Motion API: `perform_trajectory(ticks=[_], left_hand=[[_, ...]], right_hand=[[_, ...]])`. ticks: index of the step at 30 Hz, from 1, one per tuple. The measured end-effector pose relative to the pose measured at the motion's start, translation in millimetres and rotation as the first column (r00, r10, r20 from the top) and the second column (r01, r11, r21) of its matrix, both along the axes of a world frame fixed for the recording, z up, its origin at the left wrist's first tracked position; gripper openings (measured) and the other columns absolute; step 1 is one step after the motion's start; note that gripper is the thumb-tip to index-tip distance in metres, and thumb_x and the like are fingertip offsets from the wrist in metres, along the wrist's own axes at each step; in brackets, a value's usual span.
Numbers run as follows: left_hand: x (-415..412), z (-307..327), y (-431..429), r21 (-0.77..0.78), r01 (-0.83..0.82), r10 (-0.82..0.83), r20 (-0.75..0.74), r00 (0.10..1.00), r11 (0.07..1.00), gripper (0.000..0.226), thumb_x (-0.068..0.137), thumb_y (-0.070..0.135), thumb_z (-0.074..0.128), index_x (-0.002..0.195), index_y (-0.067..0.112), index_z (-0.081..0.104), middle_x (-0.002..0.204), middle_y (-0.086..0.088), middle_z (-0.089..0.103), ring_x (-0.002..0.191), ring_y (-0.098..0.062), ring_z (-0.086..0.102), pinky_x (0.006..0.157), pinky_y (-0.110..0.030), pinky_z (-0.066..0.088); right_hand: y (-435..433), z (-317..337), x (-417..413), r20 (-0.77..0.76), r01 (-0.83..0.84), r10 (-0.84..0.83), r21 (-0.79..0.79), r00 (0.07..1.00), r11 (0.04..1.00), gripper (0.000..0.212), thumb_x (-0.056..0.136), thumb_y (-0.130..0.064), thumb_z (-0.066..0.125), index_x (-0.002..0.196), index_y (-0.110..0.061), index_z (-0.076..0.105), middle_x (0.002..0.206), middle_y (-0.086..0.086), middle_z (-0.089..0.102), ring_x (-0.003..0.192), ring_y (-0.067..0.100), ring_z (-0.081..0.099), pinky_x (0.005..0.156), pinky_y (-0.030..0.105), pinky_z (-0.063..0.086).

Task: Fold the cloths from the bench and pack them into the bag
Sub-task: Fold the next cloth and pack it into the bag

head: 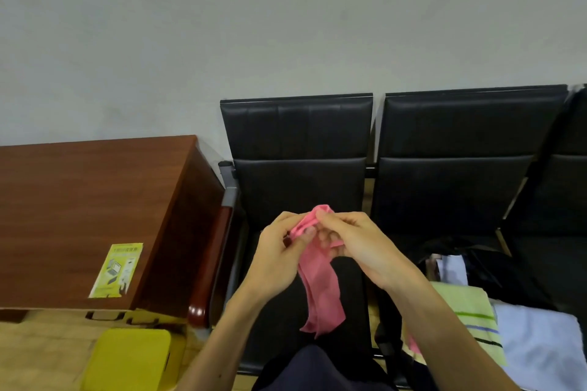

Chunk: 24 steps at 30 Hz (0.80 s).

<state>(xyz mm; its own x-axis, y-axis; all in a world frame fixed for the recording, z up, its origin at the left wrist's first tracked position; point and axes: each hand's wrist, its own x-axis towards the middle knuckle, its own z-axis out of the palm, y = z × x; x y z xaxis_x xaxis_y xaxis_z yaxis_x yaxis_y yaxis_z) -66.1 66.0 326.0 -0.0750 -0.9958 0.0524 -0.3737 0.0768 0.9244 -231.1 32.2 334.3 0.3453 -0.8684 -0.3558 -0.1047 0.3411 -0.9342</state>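
A pink cloth [320,289] hangs down in front of the left seat of the black bench [301,181]. My left hand [276,251] pinches its upper left part, and my right hand [359,241] grips its top edge close beside it. Both hands are held above the seat, nearly touching. On the middle seat lie a light green striped cloth [470,311] and a pale blue-white cloth [540,346]. Behind them an open black bag [495,270] holds some light fabric.
A brown wooden desk [79,206] with a yellow leaflet [117,270] stands left of the bench. A yellow stool [127,359] sits on the floor at the lower left. A grey wall runs behind everything. My dark-clothed lap [317,368] shows at the bottom.
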Motion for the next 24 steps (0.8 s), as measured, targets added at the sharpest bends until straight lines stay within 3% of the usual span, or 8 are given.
perform_trajectory(ticks=[3,7,11,15,17,19,21,24], left_hand=[[14.4,10.4,-2.4,0.070,0.041,-0.034,-0.090,0.995,0.997,0.025,0.102,0.021,0.048,0.118,0.021,0.067,0.105,0.003,0.071,0.099,-0.012,0.069,0.084,-0.029,0.057],[34.4,26.9,-7.1,0.158,0.123,-0.095,-0.174,0.980,0.980,0.027,0.102,0.027,0.043,0.112,0.024,0.068,0.104,0.008,0.072,0.101,-0.011,0.070,0.083,-0.029,0.058],[57.3,43.6,-13.0,0.192,0.255,-0.209,-0.231,0.950,0.948,0.033,0.097,0.036,0.042,0.107,0.017,0.068,0.099,0.005,0.072,0.099,-0.012,0.070,0.080,-0.025,0.056],[81.1,57.4,-21.3,0.128,0.298,-0.267,-0.216,0.939,0.946,0.034,0.098,0.036,0.041,0.104,0.018,0.069,0.098,0.005,0.072,0.099,-0.013,0.069,0.085,-0.025,0.055],[94.0,63.2,-23.3,0.103,0.308,-0.284,-0.200,0.938,0.946,0.033,0.098,0.035,0.041,0.102,0.020,0.070,0.097,0.008,0.072,0.099,-0.011,0.069,0.084,-0.023,0.053],[108.5,67.0,-24.7,0.089,0.287,-0.264,-0.205,0.942,0.954,0.033,0.100,0.032,0.040,0.101,0.020,0.071,0.098,0.007,0.074,0.098,-0.012,0.070,0.082,-0.022,0.052],[121.2,66.3,-25.9,0.079,0.206,-0.185,-0.219,0.958,0.975,0.034,0.103,0.028,0.041,0.102,0.017,0.073,0.097,0.000,0.075,0.094,-0.013,0.071,0.079,-0.022,0.053],[135.3,55.6,-26.2,0.081,0.067,-0.050,-0.198,0.979,0.994,0.028,0.103,0.028,0.044,0.107,0.024,0.071,0.097,0.005,0.077,0.095,-0.011,0.073,0.075,-0.019,0.055]], right_hand=[[-0.5,-1.8,5.0,0.128,0.204,-0.200,-0.020,0.971,0.979,0.036,0.094,-0.039,0.059,0.088,-0.006,0.072,0.079,0.008,0.063,0.080,0.023,0.060,0.078,0.035,0.050],[-11.7,-12.7,8.7,0.046,0.322,-0.320,-0.072,0.946,0.944,0.010,0.090,-0.029,0.067,0.096,-0.023,0.072,0.098,-0.001,0.071,0.103,0.017,0.066,0.092,0.038,0.052],[-17.1,-18.2,23.9,0.113,0.056,-0.058,0.020,0.992,0.998,0.049,0.079,-0.048,0.067,0.125,-0.030,0.064,0.125,-0.004,0.067,0.119,0.014,0.062,0.104,0.043,0.048],[-16.4,-24.7,35.8,0.120,-0.147,0.121,0.244,0.985,0.959,0.057,0.074,-0.047,0.073,0.125,-0.023,0.064,0.125,0.004,0.066,0.118,0.022,0.063,0.105,0.050,0.047],[-13.7,-23.3,40.2,0.093,-0.289,0.275,0.227,0.957,0.930,0.043,0.082,-0.033,0.069,0.123,-0.019,0.064,0.118,0.003,0.068,0.111,0.022,0.066,0.098,0.046,0.052],[-15.8,-14.9,44.8,0.093,-0.357,0.351,0.059,0.932,0.932,0.014,0.093,-0.017,0.061,0.102,-0.018,0.072,0.102,0.002,0.071,0.097,0.020,0.068,0.083,0.038,0.055],[-20.6,2.0,46.3,0.158,-0.087,0.097,-0.073,0.983,0.994,0.011,0.094,-0.008,0.057,0.090,-0.011,0.067,0.085,0.002,0.071,0.080,0.015,0.068,0.072,0.032,0.053],[-26.2,33.5,52.1,0.222,0.255,-0.195,-0.286,0.955,0.924,0.012,0.096,-0.009,0.057,0.088,-0.008,0.065,0.068,0.000,0.066,0.063,0.011,0.061,0.059,0.023,0.050]])
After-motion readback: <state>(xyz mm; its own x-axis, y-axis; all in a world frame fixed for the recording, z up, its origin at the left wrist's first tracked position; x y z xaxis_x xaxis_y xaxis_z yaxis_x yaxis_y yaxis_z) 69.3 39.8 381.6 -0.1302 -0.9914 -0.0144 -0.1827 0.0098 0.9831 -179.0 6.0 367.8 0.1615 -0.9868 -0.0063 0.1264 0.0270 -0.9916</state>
